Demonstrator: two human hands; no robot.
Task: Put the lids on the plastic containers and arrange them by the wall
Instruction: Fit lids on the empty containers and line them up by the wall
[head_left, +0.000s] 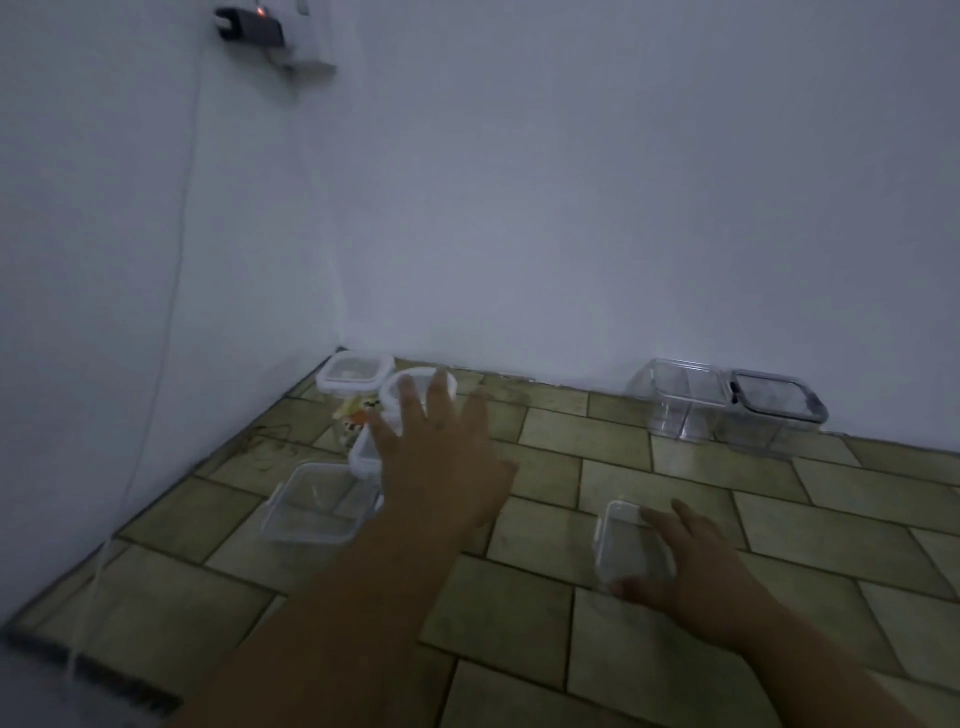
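Far left corner is crowded: a square lidded container (355, 371), a round-lidded container (402, 378) and a low white-rimmed one (363, 454) stand close together, with an open clear container (317, 506) just nearer and the left hand (441, 467) spread above the group. Bare tiled floor (597, 457) runs open along the far wall (571, 234) between that cluster and two clear boxes (675, 400) standing side by side at far right. Near right, a small lidded container (626, 545) gripped by the right hand (696, 566) blocks a patch; a thin cable (174, 291) hangs down the left wall (93, 234).
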